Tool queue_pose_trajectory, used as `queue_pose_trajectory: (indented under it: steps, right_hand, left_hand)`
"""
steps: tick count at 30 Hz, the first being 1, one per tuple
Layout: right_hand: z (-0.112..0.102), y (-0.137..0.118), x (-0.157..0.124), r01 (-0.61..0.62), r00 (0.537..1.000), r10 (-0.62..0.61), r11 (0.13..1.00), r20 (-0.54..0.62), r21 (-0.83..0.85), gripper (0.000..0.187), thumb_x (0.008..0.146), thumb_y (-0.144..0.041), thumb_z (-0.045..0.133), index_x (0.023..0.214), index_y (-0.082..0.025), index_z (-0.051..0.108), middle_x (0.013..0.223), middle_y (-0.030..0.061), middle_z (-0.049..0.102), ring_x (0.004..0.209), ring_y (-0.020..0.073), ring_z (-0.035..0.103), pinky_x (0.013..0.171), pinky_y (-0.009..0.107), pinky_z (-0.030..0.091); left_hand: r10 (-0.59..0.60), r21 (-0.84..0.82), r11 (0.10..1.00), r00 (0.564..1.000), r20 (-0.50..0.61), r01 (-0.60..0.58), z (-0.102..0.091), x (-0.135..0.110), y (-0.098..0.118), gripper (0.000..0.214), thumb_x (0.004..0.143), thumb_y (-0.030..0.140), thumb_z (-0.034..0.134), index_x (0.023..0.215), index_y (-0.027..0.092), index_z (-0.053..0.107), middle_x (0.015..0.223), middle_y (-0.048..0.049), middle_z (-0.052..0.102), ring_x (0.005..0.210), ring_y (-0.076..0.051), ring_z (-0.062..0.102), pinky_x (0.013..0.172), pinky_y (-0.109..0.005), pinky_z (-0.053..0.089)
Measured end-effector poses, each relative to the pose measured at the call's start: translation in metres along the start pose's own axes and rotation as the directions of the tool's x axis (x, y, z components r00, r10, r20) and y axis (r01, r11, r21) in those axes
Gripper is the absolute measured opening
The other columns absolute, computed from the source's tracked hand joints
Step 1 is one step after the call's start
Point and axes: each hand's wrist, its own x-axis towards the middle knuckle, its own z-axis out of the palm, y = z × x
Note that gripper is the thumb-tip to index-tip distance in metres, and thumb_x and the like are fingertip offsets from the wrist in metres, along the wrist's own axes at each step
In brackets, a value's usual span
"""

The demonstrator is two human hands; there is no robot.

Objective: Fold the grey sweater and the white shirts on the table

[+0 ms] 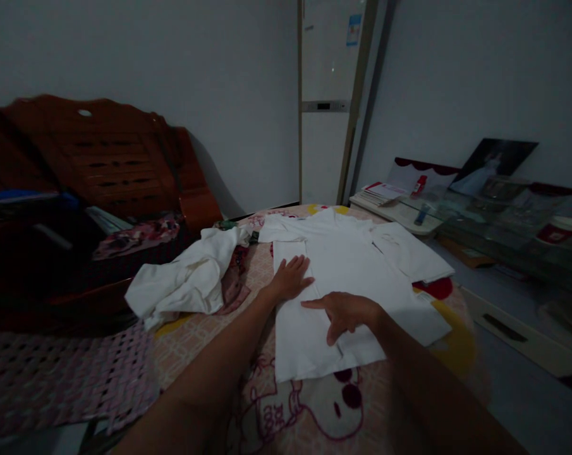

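A white T-shirt (342,253) lies spread on the cloth-covered table, its left side folded inward in a long strip. My left hand (292,277) rests flat on that strip with its fingers stretched out. Beside it, my right hand (346,313) is over the strip's inner edge, index finger and thumb apart and the other fingers partly curled. I see nothing held in either hand. To the right of the shirt is a folded white garment (411,253). A crumpled white garment (184,281) lies at the table's left edge.
The patterned tablecloth (286,411) covers a round table. A wooden bench (110,158) with cloths on it stands at left, near a pink woven seat (72,373). Behind is a tall white cabinet unit (326,145). A glass-topped stand (494,221) holding a paper cup (560,230) is on the right.
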Motion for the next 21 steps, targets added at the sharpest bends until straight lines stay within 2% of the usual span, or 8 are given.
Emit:
queue_pose_trajectory:
  steps: [2, 4, 7, 10, 12, 14, 18, 21]
  right_hand:
    - [0.0, -0.001, 0.0, 0.009, 1.0, -0.009, 1.0, -0.002, -0.005, 0.111, 0.063, -0.03, 0.087, 0.156, -0.026, 0.027, 0.049, -0.0118, 0.054, 0.036, 0.0091, 0.051, 0.045, 0.019, 0.041]
    - [-0.002, 0.001, -0.002, -0.003, 1.0, 0.002, 0.997, 0.01, 0.079, 0.108, 0.064, -0.024, 0.085, 0.156, -0.024, 0.027, 0.049, -0.0114, 0.054, 0.037, 0.0085, 0.05, 0.044, 0.019, 0.041]
    - [-0.008, 0.012, -0.008, -0.025, 0.994, 0.057, 0.951, -0.098, 0.307, 0.084, 0.073, -0.02, 0.075, 0.149, -0.016, 0.042, 0.051, -0.0081, 0.058, 0.04, 0.0085, 0.051, 0.043, 0.018, 0.041]
    - [-0.015, 0.029, -0.014, 0.015, 0.936, 0.147, 0.891, -0.32, 0.454, 0.048, 0.076, -0.019, 0.068, 0.122, -0.009, 0.064, 0.05, -0.0055, 0.059, 0.039, 0.0084, 0.051, 0.041, 0.018, 0.04]
    - [-0.016, 0.038, -0.016, 0.006, 0.931, 0.179, 0.863, -0.317, 0.504, 0.025, 0.074, -0.019, 0.067, 0.096, -0.009, 0.069, 0.05, -0.0041, 0.059, 0.038, 0.0084, 0.051, 0.04, 0.019, 0.041]
    - [-0.014, 0.042, -0.016, -0.006, 0.955, 0.16, 0.851, -0.248, 0.524, 0.01, 0.073, -0.02, 0.067, 0.078, -0.011, 0.065, 0.051, -0.0024, 0.061, 0.039, 0.009, 0.053, 0.04, 0.019, 0.042]
    - [-0.007, 0.038, -0.01, 0.05, 0.956, 0.102, 0.865, -0.274, 0.499, 0.009, 0.076, -0.02, 0.063, 0.07, -0.013, 0.06, 0.052, -0.0012, 0.062, 0.04, 0.0084, 0.055, 0.04, 0.018, 0.043]
    - [-0.004, 0.035, -0.005, 0.062, 0.904, 0.167, 0.86, -0.393, 0.507, 0.009, 0.079, -0.018, 0.061, 0.072, -0.013, 0.059, 0.052, -0.0014, 0.061, 0.039, 0.0077, 0.054, 0.039, 0.017, 0.04]
  left_hand:
    - [-0.015, 0.027, 1.0, 0.999, -0.046, 0.016, 0.002, -0.005, 0.007, 0.063, 0.1, 0.05, 0.032, 0.154, 0.016, 0.031, 0.159, -0.0163, 0.03, 0.148, -0.031, 0.027, 0.117, -0.058, 0.026]
    - [-0.023, 0.04, 0.999, 0.998, -0.051, 0.025, 0.003, -0.007, 0.013, 0.061, 0.101, 0.05, 0.032, 0.154, 0.02, 0.032, 0.159, -0.0143, 0.032, 0.148, -0.03, 0.027, 0.117, -0.057, 0.027]
    - [-0.038, 0.04, 0.998, 0.998, -0.047, 0.04, 0.003, -0.012, 0.025, 0.062, 0.101, 0.049, 0.03, 0.154, 0.018, 0.03, 0.159, -0.0148, 0.031, 0.149, -0.03, 0.026, 0.117, -0.057, 0.026]
    - [-0.014, 0.009, 1.0, 1.0, -0.027, 0.014, 0.004, -0.022, 0.04, 0.066, 0.101, 0.052, 0.026, 0.155, 0.015, 0.027, 0.161, -0.0152, 0.027, 0.15, -0.029, 0.024, 0.119, -0.055, 0.023]
    - [0.011, -0.017, 1.0, 1.0, -0.011, -0.011, 0.004, -0.028, 0.048, 0.067, 0.101, 0.053, 0.025, 0.156, 0.015, 0.025, 0.162, -0.0143, 0.025, 0.15, -0.028, 0.023, 0.12, -0.054, 0.021]
    - [0.028, -0.038, 0.999, 1.0, 0.0, -0.028, 0.004, -0.031, 0.053, 0.065, 0.101, 0.053, 0.026, 0.156, 0.017, 0.025, 0.163, -0.0134, 0.023, 0.15, -0.028, 0.022, 0.12, -0.054, 0.019]
    - [0.058, -0.057, 0.997, 0.998, 0.009, -0.057, 0.002, -0.034, 0.055, 0.063, 0.101, 0.052, 0.028, 0.156, 0.021, 0.027, 0.163, -0.0128, 0.024, 0.15, -0.03, 0.022, 0.119, -0.056, 0.02]
    - [0.1, -0.05, 0.994, 0.995, 0.017, -0.099, 0.002, -0.042, 0.062, 0.063, 0.101, 0.053, 0.029, 0.156, 0.021, 0.028, 0.162, -0.0149, 0.025, 0.15, -0.032, 0.022, 0.118, -0.057, 0.02]
